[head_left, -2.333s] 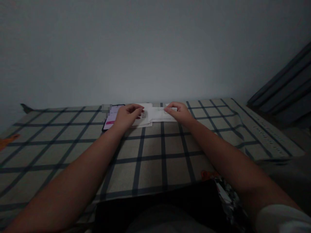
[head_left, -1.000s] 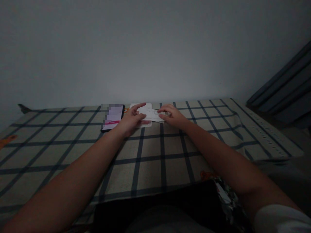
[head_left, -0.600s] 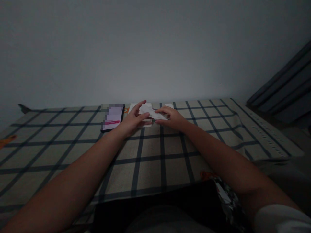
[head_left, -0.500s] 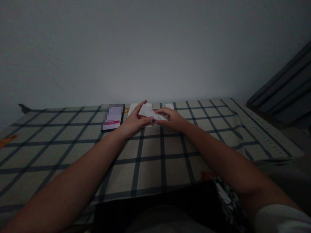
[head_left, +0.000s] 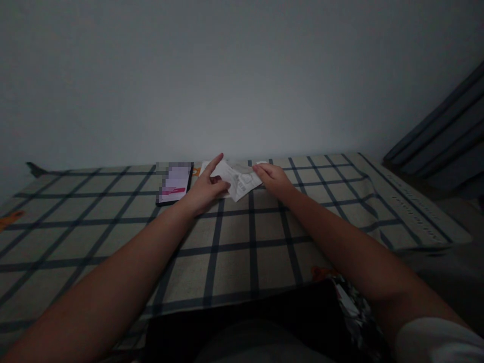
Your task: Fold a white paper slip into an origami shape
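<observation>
Fingers (head_left: 257, 169) of right hand (head_left: 274, 178) clamp one paper (head_left: 242, 185), left hand's (head_left: 204, 188) apart near one phone (head_left: 177, 180)

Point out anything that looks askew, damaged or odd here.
The printed white paper in the right hand sits askew to the lines of the checked tablecloth, one corner pointing toward the near edge. Blocky pixels mask part of the smartphone. No spill shows.

Matt, creased paper (head_left: 242, 185) meets dull, woven-looking cloth (head_left: 234, 264), with a smooth-screened phone (head_left: 177, 180) at its nine o'clock and a matt wall (head_left: 242, 75) at twelve.
</observation>
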`<state>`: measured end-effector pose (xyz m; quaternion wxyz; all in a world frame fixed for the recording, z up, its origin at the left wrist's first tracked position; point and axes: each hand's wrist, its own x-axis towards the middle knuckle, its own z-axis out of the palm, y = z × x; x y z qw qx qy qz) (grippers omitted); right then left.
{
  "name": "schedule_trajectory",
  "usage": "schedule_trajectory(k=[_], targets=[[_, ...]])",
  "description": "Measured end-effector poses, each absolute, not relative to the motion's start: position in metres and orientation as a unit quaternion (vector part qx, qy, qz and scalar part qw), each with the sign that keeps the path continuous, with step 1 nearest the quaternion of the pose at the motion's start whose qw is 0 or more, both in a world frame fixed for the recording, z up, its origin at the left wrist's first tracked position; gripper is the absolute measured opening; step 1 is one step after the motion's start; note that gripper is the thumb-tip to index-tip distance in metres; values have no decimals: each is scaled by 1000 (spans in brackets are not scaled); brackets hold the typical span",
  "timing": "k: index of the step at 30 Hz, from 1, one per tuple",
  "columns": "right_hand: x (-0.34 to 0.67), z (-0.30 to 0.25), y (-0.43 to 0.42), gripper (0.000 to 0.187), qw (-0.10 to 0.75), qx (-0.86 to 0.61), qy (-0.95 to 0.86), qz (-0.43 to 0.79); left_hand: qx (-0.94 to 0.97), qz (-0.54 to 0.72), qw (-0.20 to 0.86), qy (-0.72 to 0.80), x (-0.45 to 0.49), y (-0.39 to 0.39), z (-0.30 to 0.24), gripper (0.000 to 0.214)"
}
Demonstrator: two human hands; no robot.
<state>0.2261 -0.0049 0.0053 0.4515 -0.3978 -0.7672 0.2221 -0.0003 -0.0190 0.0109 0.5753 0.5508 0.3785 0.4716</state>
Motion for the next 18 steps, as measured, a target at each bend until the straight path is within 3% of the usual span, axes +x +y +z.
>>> schedule_trajectory(k=[7, 9, 15, 18], targets=[[232, 1, 1, 32, 464, -421, -763, 160, 535, 526, 525, 402, -1, -13, 11, 90], [232, -4, 4, 23, 477, -413, -745, 217, 548, 522, 514, 404, -2, -13, 11, 93], [224, -9, 6, 28, 486, -339, -684, 425, 560, 519, 508, 399, 1, -20, 16, 101], [223, -6, 4, 31, 497, -340, -646, 469, 539, 518, 534, 395, 4, -21, 17, 89]])
